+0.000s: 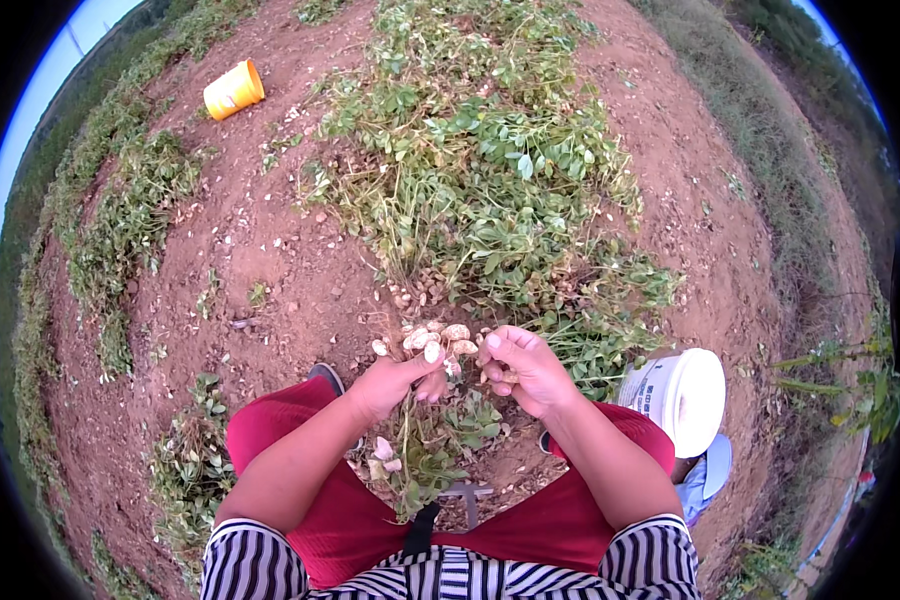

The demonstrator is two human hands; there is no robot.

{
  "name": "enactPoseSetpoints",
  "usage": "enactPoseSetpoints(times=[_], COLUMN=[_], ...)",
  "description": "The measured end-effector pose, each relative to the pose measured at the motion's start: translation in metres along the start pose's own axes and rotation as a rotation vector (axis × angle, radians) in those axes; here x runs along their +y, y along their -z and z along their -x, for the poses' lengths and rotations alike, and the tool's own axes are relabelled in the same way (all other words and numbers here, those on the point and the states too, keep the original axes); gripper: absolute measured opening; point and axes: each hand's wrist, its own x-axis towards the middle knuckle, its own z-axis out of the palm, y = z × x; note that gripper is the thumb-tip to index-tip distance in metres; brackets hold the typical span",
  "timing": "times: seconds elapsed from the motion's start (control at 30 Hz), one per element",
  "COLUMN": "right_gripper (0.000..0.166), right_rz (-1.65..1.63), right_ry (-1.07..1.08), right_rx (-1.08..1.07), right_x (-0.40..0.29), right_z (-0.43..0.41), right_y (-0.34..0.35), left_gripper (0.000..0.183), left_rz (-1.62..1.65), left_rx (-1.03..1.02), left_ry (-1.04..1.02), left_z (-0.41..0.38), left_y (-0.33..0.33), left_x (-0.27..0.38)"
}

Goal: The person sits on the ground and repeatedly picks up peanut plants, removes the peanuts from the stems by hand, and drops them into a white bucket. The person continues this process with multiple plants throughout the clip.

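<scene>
My left hand grips an uprooted peanut plant by its stems. A cluster of pale peanut pods sticks up just beyond my thumb. Stems and leaves of the plant hang below, between my knees. Close by on the right, my right hand has its fingers curled around some peanut pods; how many is hidden. In front of both hands lies a long heap of peanut plants, with more pods showing at its near edge.
A white plastic bucket bearing print stands by my right knee, a light-blue cloth item beside it. Farther off at left, a yellow bucket lies tipped on the reddish soil. Another plant row runs along the left.
</scene>
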Motion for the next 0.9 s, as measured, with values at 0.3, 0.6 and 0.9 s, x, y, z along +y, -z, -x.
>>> enactPoseSetpoints(times=[0.3, 0.6, 0.9], right_gripper=[0.023, 0.024, 0.03], right_rz=[0.45, 0.067, -0.255], right_ry=[0.45, 0.179, 0.075], right_rx=[0.071, -0.054, -0.125], right_x=[0.016, 0.016, 0.014], right_z=[-0.004, -0.006, -0.007], right_y=[-0.028, -0.02, -0.017], left_gripper=[0.026, 0.023, 0.02], left_rz=[-0.006, 0.056, 0.086], left_rx=[0.017, -0.071, -0.177], left_ry=[0.021, 0.027, -0.021], left_z=[-0.01, -0.009, -0.001], left_y=[-0.009, -0.008, -0.008], left_x=[-0.005, -0.011, 0.004])
